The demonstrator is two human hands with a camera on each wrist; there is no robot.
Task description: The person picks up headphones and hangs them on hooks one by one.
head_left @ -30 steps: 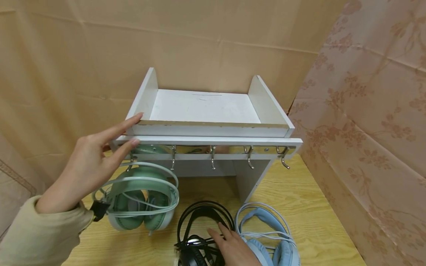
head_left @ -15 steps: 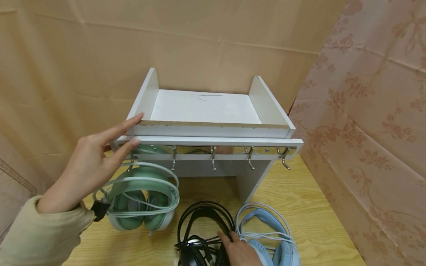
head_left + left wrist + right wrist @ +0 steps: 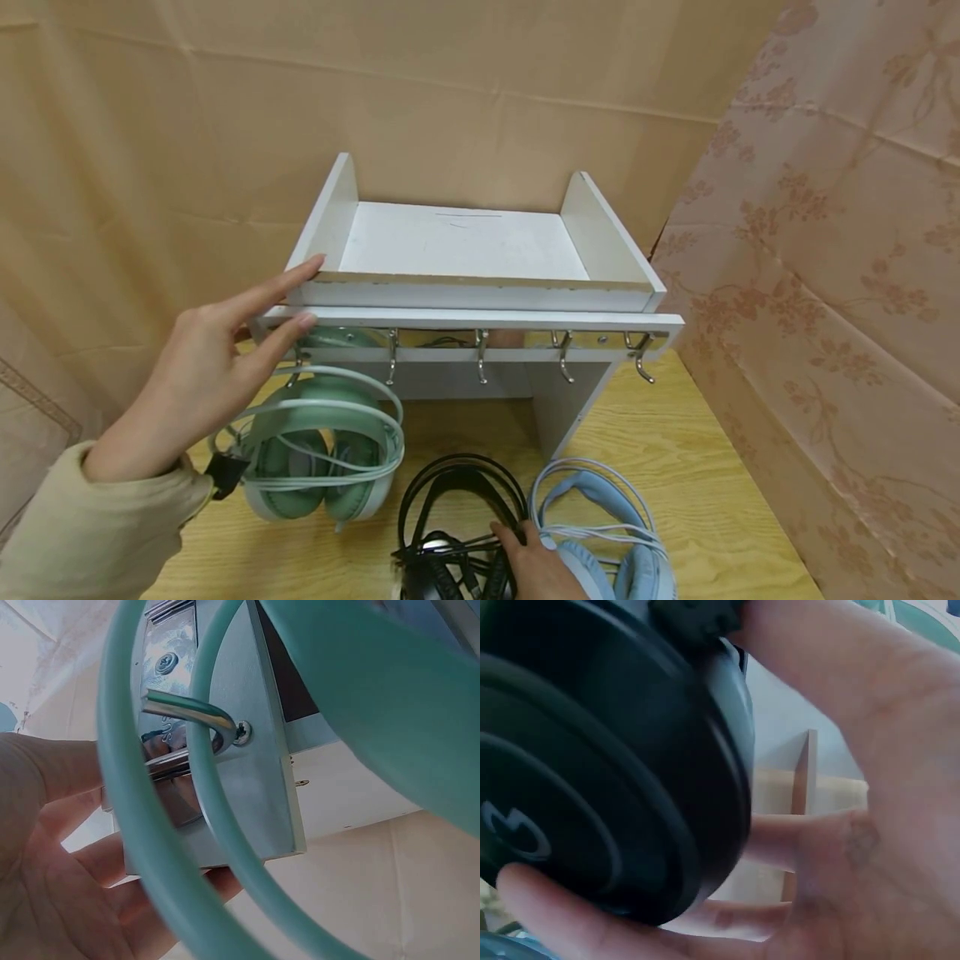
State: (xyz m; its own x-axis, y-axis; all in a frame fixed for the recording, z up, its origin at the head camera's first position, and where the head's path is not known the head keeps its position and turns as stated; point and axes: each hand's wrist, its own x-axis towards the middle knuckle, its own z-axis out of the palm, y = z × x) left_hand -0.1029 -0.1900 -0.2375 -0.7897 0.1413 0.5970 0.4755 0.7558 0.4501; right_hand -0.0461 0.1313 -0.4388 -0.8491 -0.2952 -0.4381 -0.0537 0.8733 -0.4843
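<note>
My left hand (image 3: 198,358) grips the left end of a white wooden shelf (image 3: 465,294), its thumb on the front hook rail and its index finger along the upper edge. Below it, mint-green headphones (image 3: 318,422) with a coiled cable hang from the leftmost hook. In the left wrist view, green cable loops (image 3: 212,780) pass in front of the rail and metal hook (image 3: 191,712). My right hand (image 3: 543,567) holds the right side of black headphones (image 3: 432,577) lying on the table. Up close in the right wrist view, its fingers curl round a black ear cup (image 3: 630,757).
Light-blue headphones (image 3: 637,571) lie just right of the right hand. Several metal hooks (image 3: 482,354) line the rail, the others bearing nothing. The shelf stands on a wood-grain table (image 3: 720,492), with a beige cloth (image 3: 487,100) behind and a floral cloth (image 3: 832,292) at right.
My right hand has shifted a little right and down, its fingers closing on the right side of the black headphones. The left hand and the green headphones stay put.
</note>
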